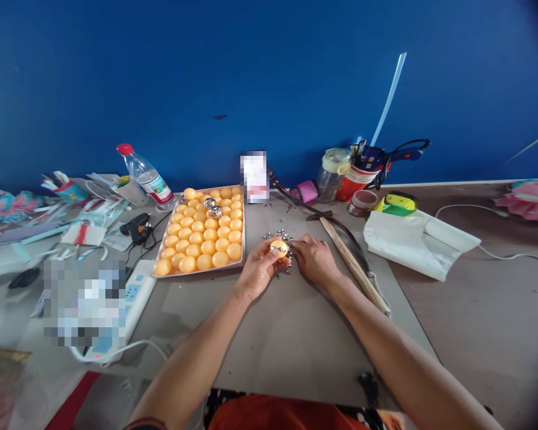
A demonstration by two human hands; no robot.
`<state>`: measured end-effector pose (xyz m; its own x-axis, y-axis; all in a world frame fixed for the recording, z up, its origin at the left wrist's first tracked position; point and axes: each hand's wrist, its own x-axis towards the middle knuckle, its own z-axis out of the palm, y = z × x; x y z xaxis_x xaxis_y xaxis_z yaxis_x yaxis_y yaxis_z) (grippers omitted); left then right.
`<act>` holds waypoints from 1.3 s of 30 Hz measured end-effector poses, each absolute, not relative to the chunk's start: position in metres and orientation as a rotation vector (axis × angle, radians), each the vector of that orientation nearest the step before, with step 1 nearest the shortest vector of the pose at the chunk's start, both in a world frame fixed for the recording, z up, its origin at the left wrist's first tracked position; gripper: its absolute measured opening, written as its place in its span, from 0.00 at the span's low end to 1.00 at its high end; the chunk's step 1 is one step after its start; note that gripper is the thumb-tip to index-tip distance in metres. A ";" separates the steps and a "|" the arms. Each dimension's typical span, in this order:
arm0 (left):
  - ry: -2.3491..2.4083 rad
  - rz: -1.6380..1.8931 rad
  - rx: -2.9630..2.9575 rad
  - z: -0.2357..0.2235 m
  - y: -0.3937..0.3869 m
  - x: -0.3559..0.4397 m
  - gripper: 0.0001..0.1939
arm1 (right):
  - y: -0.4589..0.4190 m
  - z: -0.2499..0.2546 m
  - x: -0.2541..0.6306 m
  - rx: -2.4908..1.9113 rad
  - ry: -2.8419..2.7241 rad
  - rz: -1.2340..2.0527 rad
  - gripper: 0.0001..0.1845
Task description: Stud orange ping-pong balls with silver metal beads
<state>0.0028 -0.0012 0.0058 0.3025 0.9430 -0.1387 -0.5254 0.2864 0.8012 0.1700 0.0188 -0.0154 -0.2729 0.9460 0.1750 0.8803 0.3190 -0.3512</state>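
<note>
My left hand (pixel 259 270) grips an orange ping-pong ball (pixel 278 246) that has several small shiny silver pieces on its surface. Close by on its right, my right hand (pixel 314 258) is closed, fingertips together at a scatter of small silver beads (pixel 281 234) on the table. What those fingertips hold, if anything, is too small to make out. Left of both hands, a shallow tray (pixel 197 272) carries rows of similar orange balls (pixel 205 262). Silver-covered balls (pixel 214 211) sit on top of the others toward the tray's far side.
A wooden stick (pixel 354 263) and dark cord lie right of my hands. At the back stand a clear jar (pixel 334 176) and a red cup (pixel 354 182) of tools. White sheeting (pixel 412 242) lies right. Leftward are a bottle (pixel 150 179), glue gun (pixel 137 227) and power strip (pixel 137 292).
</note>
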 end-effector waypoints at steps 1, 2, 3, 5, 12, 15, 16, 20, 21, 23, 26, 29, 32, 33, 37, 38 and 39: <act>0.698 1.090 0.725 0.005 -0.001 0.003 0.22 | 0.019 -0.014 0.169 -1.626 -2.244 0.268 0.12; 0.698 1.087 0.727 0.005 -0.001 0.003 0.22 | 0.019 -0.014 0.169 -1.617 -2.237 0.277 0.12; 0.698 1.085 0.730 0.005 -0.002 0.003 0.22 | 0.020 -0.014 0.169 -1.608 -2.219 0.285 0.11; 0.698 1.089 0.730 0.005 -0.002 0.003 0.21 | 0.020 -0.016 0.170 -1.582 -2.177 0.298 0.11; 0.689 1.101 0.721 0.006 -0.001 0.002 0.20 | 0.020 -0.021 0.170 -1.523 -2.189 0.314 0.10; 0.693 1.102 0.729 0.007 -0.001 0.002 0.21 | 0.022 -0.022 0.170 -1.506 -2.105 0.351 0.10; 0.695 1.103 0.727 0.007 -0.001 0.002 0.21 | 0.023 -0.023 0.171 -1.490 -2.051 0.371 0.10; 0.702 1.105 0.712 0.009 -0.001 0.001 0.21 | 0.026 -0.025 0.176 -1.432 -1.854 0.450 0.10; 0.700 1.104 0.712 0.010 -0.001 0.001 0.21 | 0.026 -0.026 0.177 -1.419 -1.838 0.457 0.10; 0.698 1.107 0.718 0.010 0.000 0.001 0.21 | 0.027 -0.027 0.179 -1.394 -1.840 0.445 0.09; 0.701 1.122 0.724 0.010 0.001 0.000 0.21 | 0.027 -0.029 0.179 -1.382 -1.917 0.410 0.11; 0.693 1.133 0.720 0.009 0.002 0.001 0.21 | 0.026 -0.032 0.177 -1.419 -2.016 0.374 0.13; 0.687 1.134 0.724 0.008 0.002 0.001 0.21 | 0.026 -0.033 0.177 -1.459 -2.033 0.307 0.15; 0.686 1.133 0.726 0.008 0.003 0.000 0.21 | 0.027 -0.033 0.177 -1.483 -2.027 0.269 0.16; 0.701 1.160 0.707 0.006 0.004 -0.001 0.22 | 0.029 -0.031 0.180 -1.639 -1.987 0.130 0.18; 0.709 1.169 0.699 0.006 0.005 -0.001 0.22 | 0.030 -0.030 0.180 -1.655 -1.994 0.131 0.18; 0.713 1.177 0.691 0.006 0.005 -0.001 0.21 | 0.030 -0.029 0.181 -1.655 -2.011 0.144 0.18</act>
<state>-0.0010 0.0051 0.0057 0.2260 0.9653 -0.1305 -0.5630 0.2388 0.7912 0.1805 0.0303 -0.0290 -0.1122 0.9385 0.3265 0.8823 0.2452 -0.4018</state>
